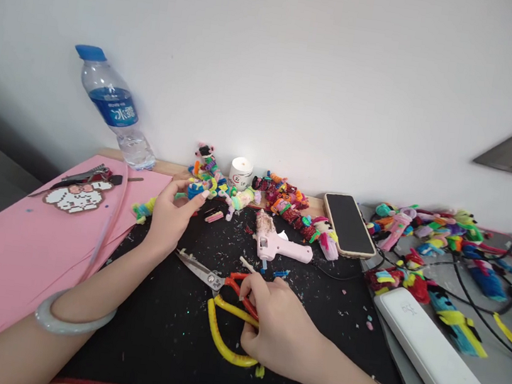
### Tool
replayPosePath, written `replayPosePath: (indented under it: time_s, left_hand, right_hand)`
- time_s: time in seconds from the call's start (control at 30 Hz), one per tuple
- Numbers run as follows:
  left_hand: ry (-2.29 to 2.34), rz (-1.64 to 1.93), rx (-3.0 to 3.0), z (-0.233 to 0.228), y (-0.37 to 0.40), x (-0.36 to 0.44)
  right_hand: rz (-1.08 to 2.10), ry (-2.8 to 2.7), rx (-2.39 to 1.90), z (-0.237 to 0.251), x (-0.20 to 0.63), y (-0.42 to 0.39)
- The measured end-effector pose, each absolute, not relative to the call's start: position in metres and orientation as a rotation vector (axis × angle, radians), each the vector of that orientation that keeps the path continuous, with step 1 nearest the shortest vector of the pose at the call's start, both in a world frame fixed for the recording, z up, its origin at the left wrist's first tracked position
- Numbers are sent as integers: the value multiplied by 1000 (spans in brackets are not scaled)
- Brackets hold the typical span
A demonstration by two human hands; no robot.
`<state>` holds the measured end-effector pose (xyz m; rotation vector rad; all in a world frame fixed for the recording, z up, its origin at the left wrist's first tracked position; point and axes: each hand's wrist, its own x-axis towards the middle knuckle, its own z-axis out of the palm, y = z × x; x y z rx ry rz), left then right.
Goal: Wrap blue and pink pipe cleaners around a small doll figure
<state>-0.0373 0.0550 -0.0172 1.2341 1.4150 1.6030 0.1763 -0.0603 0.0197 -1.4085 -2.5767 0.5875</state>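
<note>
My left hand [171,215] is closed on a small multicoloured pipe-cleaner figure [197,189], mostly blue and yellow at my fingertips; my fingers hide part of it. On the black mat, my right hand [280,319] curls around the red handle of a pair of scissors [201,273], whose blades point left. A yellow loop handle [227,350] runs under the same hand; whether it belongs to the scissors I cannot tell. By my right index finger lies a thin whitish stick [247,264]. A pale pink glue gun [283,248] rests just beyond that hand.
Along the wall stand a white jar [241,174], more fuzzy figures [291,213] and a phone [350,224]. A water bottle [115,108] leans at left above pink sheets [52,252]. Rightward are a white power bank-like device [436,363], black cables [465,291] and several fuzzy figures.
</note>
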Motion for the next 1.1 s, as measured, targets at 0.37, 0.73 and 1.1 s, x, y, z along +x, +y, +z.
replayPosePath:
  time_s: [0.37, 0.73, 1.1]
  left_hand:
    - [1217, 1632, 917, -16, 64, -45]
    - [1420, 1513, 1471, -7, 49, -31]
    - [1396, 1352, 1965, -4, 34, -22]
  right_hand:
    - [1410, -1998, -1228, 29, 192, -44]
    - [1526, -1537, -1089, 15, 187, -34]
    - [1459, -1457, -1165, 11, 188, -31]
